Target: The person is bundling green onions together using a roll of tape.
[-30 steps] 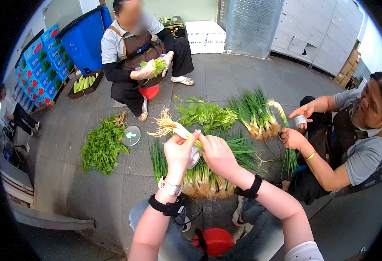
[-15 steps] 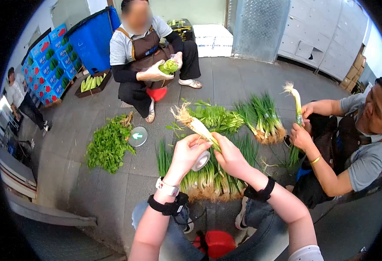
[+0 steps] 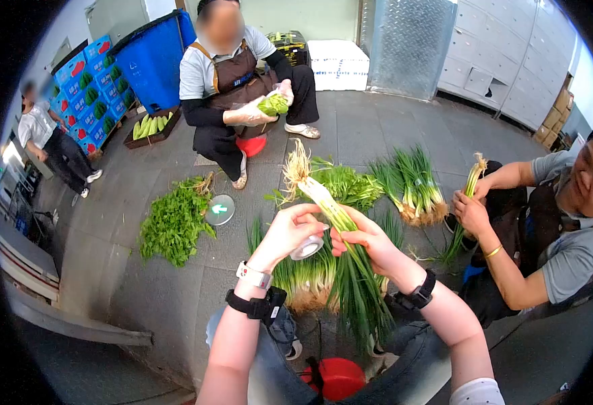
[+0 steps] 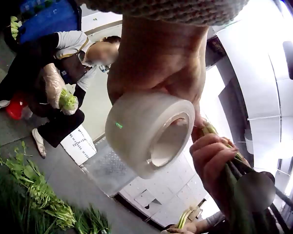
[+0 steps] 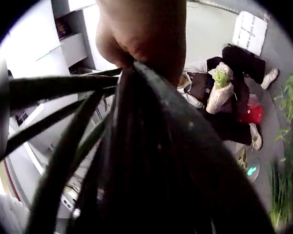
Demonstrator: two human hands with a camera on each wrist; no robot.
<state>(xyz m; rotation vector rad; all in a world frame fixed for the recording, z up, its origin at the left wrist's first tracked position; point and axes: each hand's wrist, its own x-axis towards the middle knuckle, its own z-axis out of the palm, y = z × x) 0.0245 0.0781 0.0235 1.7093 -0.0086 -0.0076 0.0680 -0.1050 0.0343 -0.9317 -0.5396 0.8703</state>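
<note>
My right hand (image 3: 371, 243) grips a bunch of green onions (image 3: 323, 202), the pale roots pointing up and away and the long leaves hanging below the fist. A roll of clear tape (image 3: 306, 248) is in my left hand (image 3: 286, 236), whose curled fingertips are right beside the stems. From the left wrist, the tape roll (image 4: 132, 131) shows large under the palm, with my right hand (image 4: 212, 158) just beyond it. Dark onion leaves (image 5: 151, 146) fill most of the right wrist view and hide the fingers there.
More green onions (image 3: 303, 287) lie in a row below my hands. Further bunches (image 3: 414, 189), leafy greens (image 3: 350, 185) and a leafy heap (image 3: 175, 219) lie on the floor. A person squats ahead holding greens (image 3: 273, 104); another at right holds onions (image 3: 473, 179).
The onion bunch has swung more upright, its leaves now hanging in sight below my right hand. My left fingers have moved off the stems slightly. The person at right has lowered their onions.
</note>
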